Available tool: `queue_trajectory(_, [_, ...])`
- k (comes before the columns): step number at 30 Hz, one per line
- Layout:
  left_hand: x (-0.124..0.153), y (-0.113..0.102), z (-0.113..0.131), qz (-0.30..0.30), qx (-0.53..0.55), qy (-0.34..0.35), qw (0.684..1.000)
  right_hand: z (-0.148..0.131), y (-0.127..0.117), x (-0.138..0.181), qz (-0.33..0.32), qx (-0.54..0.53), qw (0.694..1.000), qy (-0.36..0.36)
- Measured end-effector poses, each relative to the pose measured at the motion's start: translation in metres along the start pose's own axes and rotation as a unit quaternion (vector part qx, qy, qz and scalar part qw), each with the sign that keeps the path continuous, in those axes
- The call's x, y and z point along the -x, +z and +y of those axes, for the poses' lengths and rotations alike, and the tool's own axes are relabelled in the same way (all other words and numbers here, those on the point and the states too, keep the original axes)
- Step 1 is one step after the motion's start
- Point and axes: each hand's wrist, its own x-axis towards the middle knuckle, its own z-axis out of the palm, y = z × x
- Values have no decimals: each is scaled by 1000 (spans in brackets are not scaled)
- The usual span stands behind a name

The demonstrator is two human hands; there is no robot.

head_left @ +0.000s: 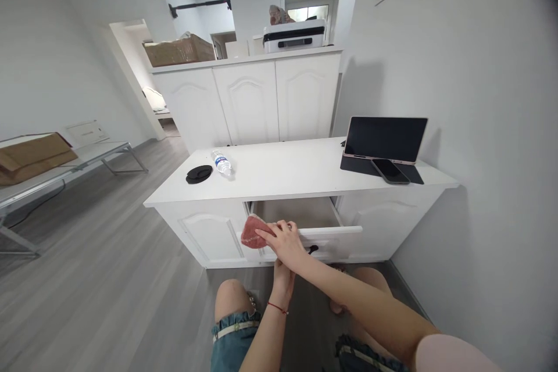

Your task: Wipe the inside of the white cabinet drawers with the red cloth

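Observation:
My right hand [288, 244] holds a folded pink cloth [253, 232] at the top edge of a pulled-out drawer [337, 234]. The fingers are closed on the cloth's right end, and its left end sticks out past the fingertips. My left hand [284, 280] is lower, under the right wrist and close to the drawer front; its fingers are mostly hidden, so their grip is not clear. A dark handle [313, 249] shows on the drawer front. The visible part of the drawer's inside is bare.
On the white cabinet top [279, 171] are a water bottle [222, 163], a black round item [199, 174], a tablet [386, 138] on a dark cover, and a phone [390, 171]. Behind stands a taller cabinet [246, 99]. A wall [492, 128] closes off the right side.

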Motion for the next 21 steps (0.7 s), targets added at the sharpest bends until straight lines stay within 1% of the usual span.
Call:
queue_trajectory(2, [-5,-6,-5,-37,-20,-54,998,14,-11,15,10,-3,1000,12])
queue_trajectory(4, [-9,-12,-9,-50,-30,-82,995,32,-22,33,28,6,999,27])
queue_trajectory(6, [-11,-15,-11,-40,-31,-80,996,52,-31,54,50,29,997,43])
queue_trajectory(9, [-12,-16,-13,-31,-34,-73,996,86,-41,86,101,68,990,64])
queue_trajectory(11, [-12,-15,-12,-29,-33,-71,997,109,-47,108,133,94,983,78])
queue_trajectory(14, [-10,-15,-12,-18,-29,-72,997,141,-55,141,163,148,970,101])
queue_trajectory(17, [-8,-14,-11,-11,-23,-70,997,162,-55,173,197,190,953,126])
queue_trajectory(19, [-6,-12,-12,-6,-17,-70,997,166,-47,192,236,192,941,146])
queue_trajectory(21, [-5,-10,-12,6,-6,-71,997,162,-33,206,260,177,937,151])
